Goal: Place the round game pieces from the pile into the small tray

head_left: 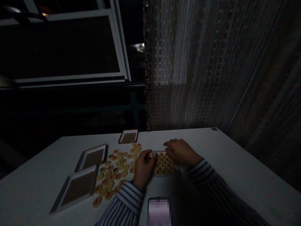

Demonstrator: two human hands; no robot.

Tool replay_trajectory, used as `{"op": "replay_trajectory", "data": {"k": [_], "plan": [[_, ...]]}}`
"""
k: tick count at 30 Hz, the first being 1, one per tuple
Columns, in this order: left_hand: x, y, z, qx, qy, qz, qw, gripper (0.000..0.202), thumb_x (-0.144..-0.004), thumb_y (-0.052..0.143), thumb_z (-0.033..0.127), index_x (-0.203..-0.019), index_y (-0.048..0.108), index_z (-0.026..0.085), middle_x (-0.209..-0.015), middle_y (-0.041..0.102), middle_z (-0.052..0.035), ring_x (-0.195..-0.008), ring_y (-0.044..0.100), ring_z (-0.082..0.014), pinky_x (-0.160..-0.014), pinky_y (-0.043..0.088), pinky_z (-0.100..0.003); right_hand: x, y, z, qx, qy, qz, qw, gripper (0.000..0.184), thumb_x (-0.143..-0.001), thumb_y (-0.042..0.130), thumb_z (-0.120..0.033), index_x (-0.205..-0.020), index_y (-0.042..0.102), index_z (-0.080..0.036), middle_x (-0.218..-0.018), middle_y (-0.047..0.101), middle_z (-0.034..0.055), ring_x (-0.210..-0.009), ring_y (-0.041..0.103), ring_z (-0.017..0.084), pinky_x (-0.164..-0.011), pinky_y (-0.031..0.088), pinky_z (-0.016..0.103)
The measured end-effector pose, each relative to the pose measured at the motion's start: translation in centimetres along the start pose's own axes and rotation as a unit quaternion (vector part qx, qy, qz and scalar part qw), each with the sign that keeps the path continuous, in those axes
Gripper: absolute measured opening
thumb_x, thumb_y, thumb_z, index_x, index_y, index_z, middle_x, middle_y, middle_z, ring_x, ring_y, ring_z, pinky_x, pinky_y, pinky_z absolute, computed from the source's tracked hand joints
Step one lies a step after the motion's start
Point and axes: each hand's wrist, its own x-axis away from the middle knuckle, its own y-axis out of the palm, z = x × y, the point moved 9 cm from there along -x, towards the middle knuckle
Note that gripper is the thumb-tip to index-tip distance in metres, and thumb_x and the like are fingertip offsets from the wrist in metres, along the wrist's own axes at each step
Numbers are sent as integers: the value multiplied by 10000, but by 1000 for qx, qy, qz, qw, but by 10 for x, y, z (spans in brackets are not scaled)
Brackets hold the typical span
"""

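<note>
A shallow box [165,176] in front of me holds rows of round wooden Chinese chess pieces [164,164] with dark characters. At its far left corner my left hand [144,168] pinches one Chinese chess piece [152,154] between thumb and fingertips. My right hand [182,152] hovers over the box's far right corner, fingers stretched to the left and apart, with nothing visible in them. It hides part of the box's right side. Left of my left hand lie many loose pieces [115,170], some marked in red, some dark, some blank side up.
Three box parts rest on the white table [235,175]: a small tray [120,138] at the back, another [78,163] at left, and a larger one [57,202] nearer me. A phone [160,212] lies at the front. Behind hangs a string curtain [188,78].
</note>
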Motion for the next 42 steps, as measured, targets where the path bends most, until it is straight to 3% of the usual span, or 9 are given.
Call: {"op": "replay_trajectory", "data": {"k": [9,14,19,26,32,37,42], "plan": [[10,13,-3,93,-63,-30,993,286,-679,595,277,-937,585,154,-780,637,-44,-733,609,-164,-640,498,-277,13,-10,2,-76,39,72,994,322,-861,349,-252,-1065,588,-182,-1020,629,59,-960,539,159,-857,356,284],[16,24,-7,133,-74,-57,987,269,-694,584,262,-943,569,161,-858,643,-57,-790,616,-168,-656,506,-270,32,4,8,-153,60,152,975,290,-857,376,-253,-1029,592,-163,-995,638,52,-939,553,145,-859,394,270],[19,24,-5,146,-82,-61,984,249,-682,594,235,-919,576,159,-862,650,-53,-786,621,-157,-678,510,-260,49,26,15,-198,70,202,957,284,-867,359,-258,-1000,593,-167,-977,647,59,-895,574,147,-827,433,270],[22,24,-5,189,-131,-65,971,293,-642,636,248,-907,573,140,-742,662,-39,-694,632,-157,-616,518,-254,52,44,10,-145,49,165,974,323,-873,319,-246,-1007,602,-166,-918,666,70,-823,595,158,-747,458,266],[24,29,-8,242,-140,-80,957,321,-634,654,257,-917,565,133,-806,676,-68,-729,641,-170,-650,520,-272,56,38,8,-146,17,219,965,332,-881,311,-268,-962,618,-171,-854,670,72,-750,600,159,-684,465,270],[25,30,-5,269,-142,-74,950,316,-602,683,252,-882,588,141,-825,684,-73,-743,645,-172,-664,520,-270,55,39,3,-155,-6,219,963,295,-875,351,-272,-905,630,-180,-770,664,67,-657,583,148,-606,454,254],[27,27,2,250,-149,-70,954,292,-593,688,235,-858,608,142,-740,690,-42,-661,640,-148,-598,516,-231,56,36,-2,-178,-8,226,958,280,-878,359,-262,-925,627,-195,-797,665,64,-687,584,148,-626,450,253]]}}
